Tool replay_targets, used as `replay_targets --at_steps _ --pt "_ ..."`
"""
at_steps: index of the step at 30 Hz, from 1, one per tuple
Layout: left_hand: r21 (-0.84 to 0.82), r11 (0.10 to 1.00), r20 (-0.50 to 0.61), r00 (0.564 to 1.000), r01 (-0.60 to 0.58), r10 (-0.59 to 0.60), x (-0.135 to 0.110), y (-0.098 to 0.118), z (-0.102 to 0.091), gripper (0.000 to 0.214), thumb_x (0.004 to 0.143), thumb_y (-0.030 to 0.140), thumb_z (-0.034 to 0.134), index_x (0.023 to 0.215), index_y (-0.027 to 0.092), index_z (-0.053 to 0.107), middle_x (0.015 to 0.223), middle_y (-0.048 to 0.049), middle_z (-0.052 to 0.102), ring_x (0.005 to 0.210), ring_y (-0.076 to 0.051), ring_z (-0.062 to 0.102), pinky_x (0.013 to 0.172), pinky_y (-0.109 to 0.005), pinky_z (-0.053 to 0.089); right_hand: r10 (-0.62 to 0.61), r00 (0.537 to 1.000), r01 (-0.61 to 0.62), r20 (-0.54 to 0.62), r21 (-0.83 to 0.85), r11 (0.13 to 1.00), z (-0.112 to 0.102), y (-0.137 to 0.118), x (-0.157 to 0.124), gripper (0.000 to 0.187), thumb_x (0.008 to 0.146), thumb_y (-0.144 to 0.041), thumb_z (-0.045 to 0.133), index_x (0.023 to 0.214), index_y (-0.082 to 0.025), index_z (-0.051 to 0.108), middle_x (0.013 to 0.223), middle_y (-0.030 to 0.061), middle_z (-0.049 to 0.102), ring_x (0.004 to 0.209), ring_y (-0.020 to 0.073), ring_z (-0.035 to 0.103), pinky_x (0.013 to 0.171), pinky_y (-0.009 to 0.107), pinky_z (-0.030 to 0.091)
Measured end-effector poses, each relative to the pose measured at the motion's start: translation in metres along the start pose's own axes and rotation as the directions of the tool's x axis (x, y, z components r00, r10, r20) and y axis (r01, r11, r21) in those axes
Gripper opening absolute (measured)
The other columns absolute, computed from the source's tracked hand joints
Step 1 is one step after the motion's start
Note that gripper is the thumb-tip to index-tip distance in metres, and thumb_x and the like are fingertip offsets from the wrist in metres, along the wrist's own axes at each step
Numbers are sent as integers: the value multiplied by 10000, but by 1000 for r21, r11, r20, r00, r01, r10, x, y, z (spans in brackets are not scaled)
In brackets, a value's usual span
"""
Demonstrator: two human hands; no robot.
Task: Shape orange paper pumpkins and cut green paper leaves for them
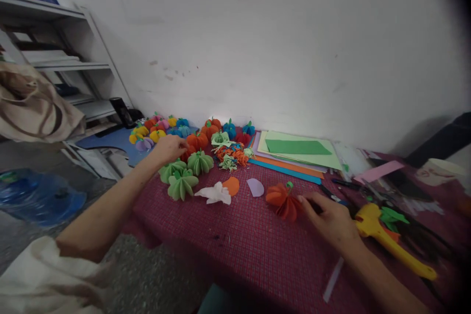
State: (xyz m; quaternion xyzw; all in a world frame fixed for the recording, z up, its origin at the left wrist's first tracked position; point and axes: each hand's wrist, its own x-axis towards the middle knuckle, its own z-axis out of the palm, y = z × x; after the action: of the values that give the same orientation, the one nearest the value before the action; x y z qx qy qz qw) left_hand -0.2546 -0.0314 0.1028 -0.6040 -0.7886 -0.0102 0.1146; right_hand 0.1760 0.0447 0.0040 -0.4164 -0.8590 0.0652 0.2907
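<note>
My left hand reaches to the back left of the table, its fingers closed at a red paper pumpkin partly hidden by the hand. Light green paper pumpkins stand just in front of it, and an orange one is behind. At the right, my right hand pinches the edge of an orange-red paper pumpkin with a green stem, which rests on the cloth with its folds fanned out. A crumpled white tissue, an orange paper piece and a lilac paper piece lie between my hands.
Finished pumpkins in several colours crowd the far left. Paper scraps and stacked coloured sheets lie along the wall. A yellow glue gun is beside my right forearm. Metal shelves stand left; a water bottle is on the floor.
</note>
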Motion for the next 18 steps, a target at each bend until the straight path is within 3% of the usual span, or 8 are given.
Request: replay_targets --at_steps 7,18 --pt "63 996 84 995 -61 55 12 6 24 228 725 252 495 829 238 697 913 -76 666 886 -239 555 722 -307 364 -26 999 26 33 6 1000 -1 -2 0 271 840 -399 434 835 -235 649 697 -12 675 588 137 626 527 227 438" --pt "80 995 168 985 -53 39 24 8 35 212 680 292 502 725 258 707 823 -65 684 817 -240 583 708 -324 365 -78 995 77 59 20 997 1 1 -1 249 857 -378 427 853 -229 626 738 -19 666 627 125 617 562 224 433"
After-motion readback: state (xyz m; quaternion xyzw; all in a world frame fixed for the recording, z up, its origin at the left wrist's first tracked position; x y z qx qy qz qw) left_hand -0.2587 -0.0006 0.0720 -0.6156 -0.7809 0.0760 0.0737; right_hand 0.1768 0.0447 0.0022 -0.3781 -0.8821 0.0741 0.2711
